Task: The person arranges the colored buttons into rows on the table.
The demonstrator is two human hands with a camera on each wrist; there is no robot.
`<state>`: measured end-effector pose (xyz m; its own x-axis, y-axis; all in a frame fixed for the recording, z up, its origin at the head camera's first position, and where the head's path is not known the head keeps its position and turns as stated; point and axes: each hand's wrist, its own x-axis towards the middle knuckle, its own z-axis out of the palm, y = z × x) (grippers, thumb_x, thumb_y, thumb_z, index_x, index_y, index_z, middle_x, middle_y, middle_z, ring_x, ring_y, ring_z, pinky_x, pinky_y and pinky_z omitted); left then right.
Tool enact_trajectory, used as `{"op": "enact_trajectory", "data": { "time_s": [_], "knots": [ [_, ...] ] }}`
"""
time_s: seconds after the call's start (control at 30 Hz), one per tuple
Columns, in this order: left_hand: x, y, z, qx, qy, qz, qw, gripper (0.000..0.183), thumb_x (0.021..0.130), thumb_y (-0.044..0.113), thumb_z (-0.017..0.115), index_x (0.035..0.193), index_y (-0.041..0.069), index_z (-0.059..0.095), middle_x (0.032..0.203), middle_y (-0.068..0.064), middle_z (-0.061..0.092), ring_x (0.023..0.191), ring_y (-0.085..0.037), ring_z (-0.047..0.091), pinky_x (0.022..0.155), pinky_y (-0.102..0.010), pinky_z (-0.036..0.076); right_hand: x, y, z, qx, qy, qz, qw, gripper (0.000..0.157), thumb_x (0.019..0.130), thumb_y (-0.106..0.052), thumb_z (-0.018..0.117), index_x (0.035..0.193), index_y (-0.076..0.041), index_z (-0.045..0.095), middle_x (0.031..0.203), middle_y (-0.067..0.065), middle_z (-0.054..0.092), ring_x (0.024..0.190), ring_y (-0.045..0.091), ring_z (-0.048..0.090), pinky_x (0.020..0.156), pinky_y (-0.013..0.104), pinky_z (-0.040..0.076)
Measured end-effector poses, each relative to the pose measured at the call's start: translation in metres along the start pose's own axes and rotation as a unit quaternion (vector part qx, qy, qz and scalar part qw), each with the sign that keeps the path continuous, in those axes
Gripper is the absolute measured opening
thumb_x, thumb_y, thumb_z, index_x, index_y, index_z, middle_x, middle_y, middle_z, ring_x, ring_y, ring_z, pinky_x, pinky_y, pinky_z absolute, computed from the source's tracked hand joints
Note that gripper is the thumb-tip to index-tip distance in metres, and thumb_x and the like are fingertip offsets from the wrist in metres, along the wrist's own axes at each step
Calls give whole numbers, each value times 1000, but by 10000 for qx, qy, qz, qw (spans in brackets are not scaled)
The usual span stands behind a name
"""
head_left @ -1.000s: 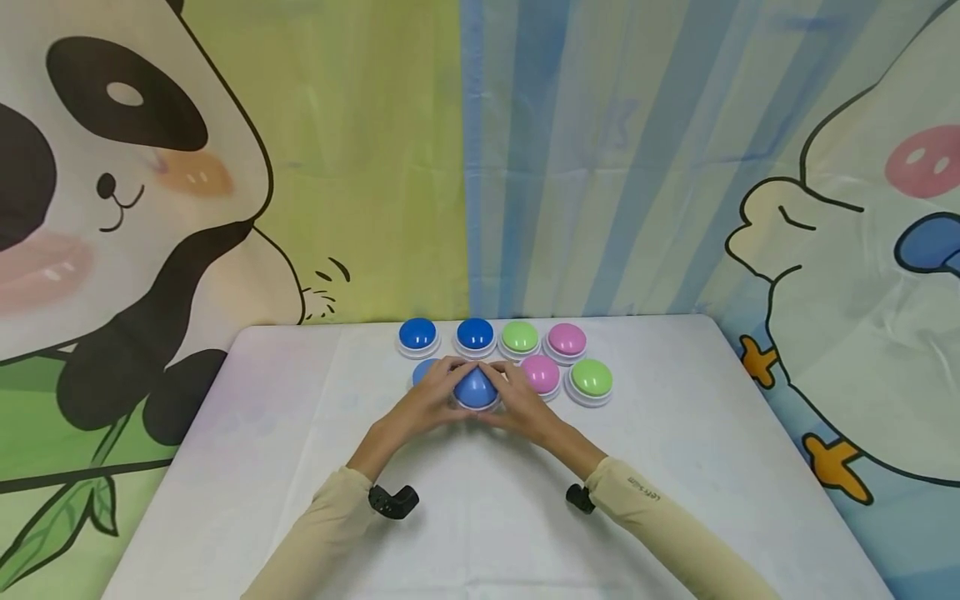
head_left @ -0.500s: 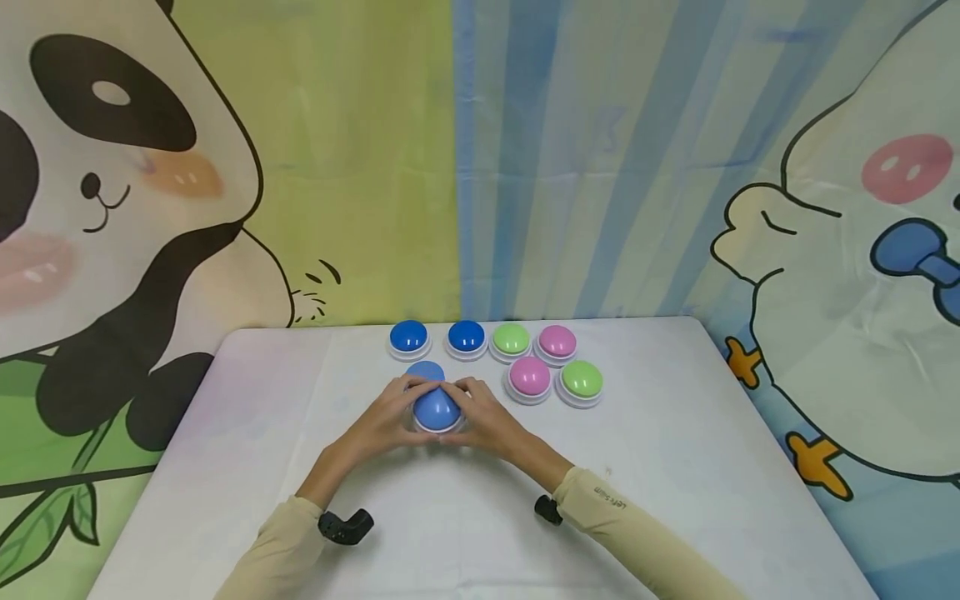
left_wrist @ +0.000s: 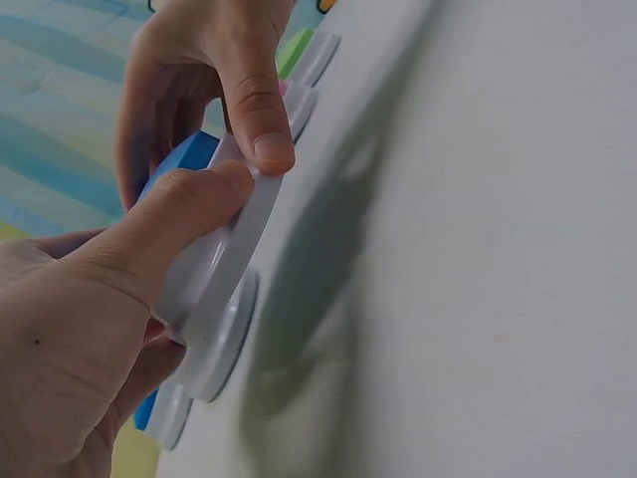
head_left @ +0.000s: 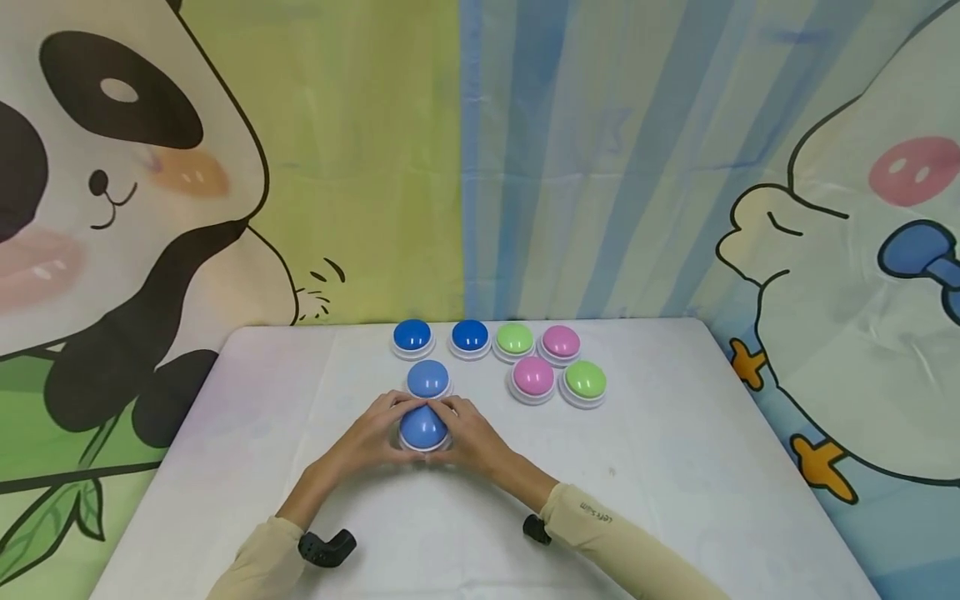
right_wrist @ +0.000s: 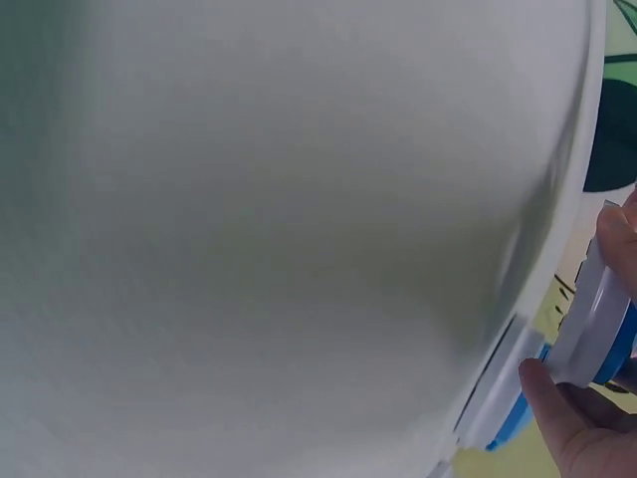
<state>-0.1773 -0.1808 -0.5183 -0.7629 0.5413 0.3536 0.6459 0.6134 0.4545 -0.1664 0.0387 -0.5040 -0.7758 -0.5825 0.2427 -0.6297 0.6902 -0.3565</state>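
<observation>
Blue-domed button, pinched at either side by my left hand and right hand, off the table. Probably light, rigid plastic; dome likely slick, so I judge the white base rim the surest hold.

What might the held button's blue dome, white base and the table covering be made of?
Blue dome: probably smooth, glossy plastic, given its pale sheen.
White base: likely hard plastic; light gleams along its side.
Table covering: perhaps matte fabric, faintly creased, though coated sheeting is possible.
</observation>
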Motion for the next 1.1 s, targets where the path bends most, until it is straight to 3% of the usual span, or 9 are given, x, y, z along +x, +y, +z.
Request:
{"op": "enact_trajectory", "data": {
  "time_s": [0.3,0.53,0.93,1.1],
  "knots": [
    [-20,2,14,-161,-86,-243,9995,83,61,38,91,133,16,56,118,2,56,109,-11,54,90,-35,55,-14,-10,13,-50,-222,160,9996,85,75,-45,81,143,-10,44,125,6,56,114,17,56,97,29,52],
    [-22,2,23,-99,39,-246,9996,81,59,31,92,129,10,58,116,-3,57,107,-16,55,88,-37,55,-13,-12,15,-181,-551,317,9978,86,74,-44,81,143,-9,43,126,7,55,114,18,55,96,30,52],
    [-22,8,21,-84,-526,-852,9949,88,65,35,89,139,10,47,125,-5,55,117,-21,52,95,-43,53,4,-21,8,-618,-1392,467,9872,92,71,-45,83,142,-7,39,128,8,55,114,18,55,94,30,55],
    [-24,13,20,-57,-638,-894,9939,88,67,38,87,139,8,47,128,-5,55,119,-23,52,98,-45,51,9,-25,7,-874,-1693,590,9799,92,68,-48,85,139,-7,41,127,7,57,112,18,57,90,30,56]
  ]
}}
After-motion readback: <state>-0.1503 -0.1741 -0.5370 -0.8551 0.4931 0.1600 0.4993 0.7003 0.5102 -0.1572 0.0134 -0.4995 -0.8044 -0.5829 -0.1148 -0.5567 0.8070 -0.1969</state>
